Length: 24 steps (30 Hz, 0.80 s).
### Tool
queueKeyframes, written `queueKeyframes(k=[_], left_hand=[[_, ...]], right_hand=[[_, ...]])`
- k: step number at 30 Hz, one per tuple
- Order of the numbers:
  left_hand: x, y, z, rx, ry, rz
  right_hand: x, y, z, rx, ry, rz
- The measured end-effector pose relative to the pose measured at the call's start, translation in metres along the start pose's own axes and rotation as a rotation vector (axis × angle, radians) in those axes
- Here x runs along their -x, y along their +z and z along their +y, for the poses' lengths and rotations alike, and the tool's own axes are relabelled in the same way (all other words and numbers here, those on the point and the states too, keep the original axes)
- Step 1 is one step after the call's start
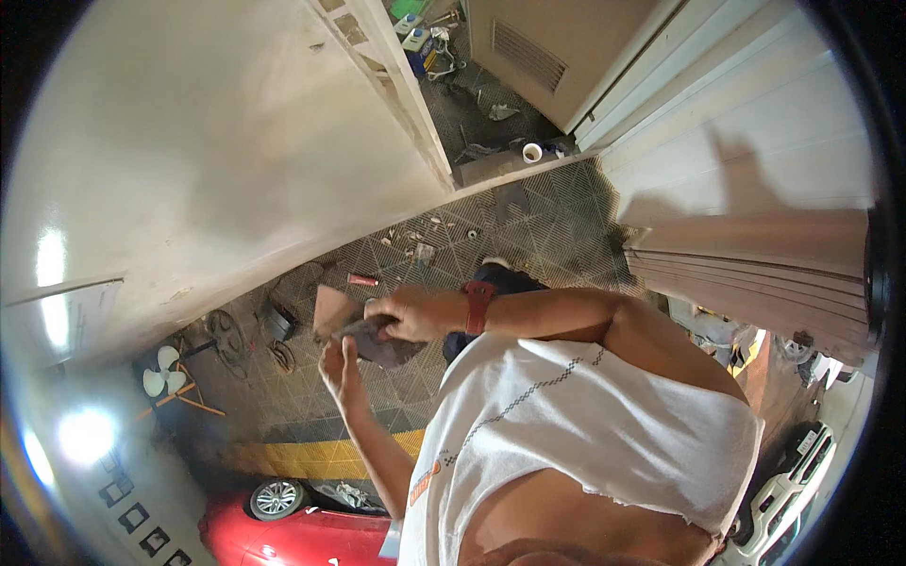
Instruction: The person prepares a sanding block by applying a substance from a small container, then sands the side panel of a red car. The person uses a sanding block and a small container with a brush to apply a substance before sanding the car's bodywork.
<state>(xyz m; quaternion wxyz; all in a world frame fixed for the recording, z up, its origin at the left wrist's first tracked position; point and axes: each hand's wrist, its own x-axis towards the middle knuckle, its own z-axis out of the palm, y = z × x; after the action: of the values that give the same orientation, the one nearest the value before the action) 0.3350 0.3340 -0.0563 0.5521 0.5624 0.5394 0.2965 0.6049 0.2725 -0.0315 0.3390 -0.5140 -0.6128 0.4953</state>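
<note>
In front of my chest both hands are on a dark grey, limp sheet (389, 351), cloth or sandpaper, I cannot tell which. My right hand (412, 313), with a red watch (478, 307) on its wrist, has its fingers closed on the sheet's upper edge. At the sheet's left end, my left hand (343, 374) pinches it, thumb pointing up. A flat tan piece (334, 309) juts out beyond my fingers; whether it is part of the same sheet is hidden.
A red can-like thing (362, 279) and small debris lie on the patterned floor. A white cup (532, 153) stands by the doorway. To the left are a white-bladed fan (164, 374) and a bright lamp (87, 436). A red car (311, 536) is at lower left.
</note>
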Motion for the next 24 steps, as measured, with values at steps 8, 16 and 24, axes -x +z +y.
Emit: queueKeyframes(k=[8,16,24], left_hand=[[0.013,0.036,0.021,-0.234,-0.104,0.004],[0.006,0.127,0.061,-0.485,-0.208,0.059],[0.022,0.207,0.1,-0.519,-0.186,0.196]], right_hand=[[-0.004,-0.05,0.042,-0.09,-0.048,0.363],[-0.002,-0.145,0.042,-0.472,-0.225,0.214],[0.003,-0.199,0.068,-0.259,-0.327,-0.201]])
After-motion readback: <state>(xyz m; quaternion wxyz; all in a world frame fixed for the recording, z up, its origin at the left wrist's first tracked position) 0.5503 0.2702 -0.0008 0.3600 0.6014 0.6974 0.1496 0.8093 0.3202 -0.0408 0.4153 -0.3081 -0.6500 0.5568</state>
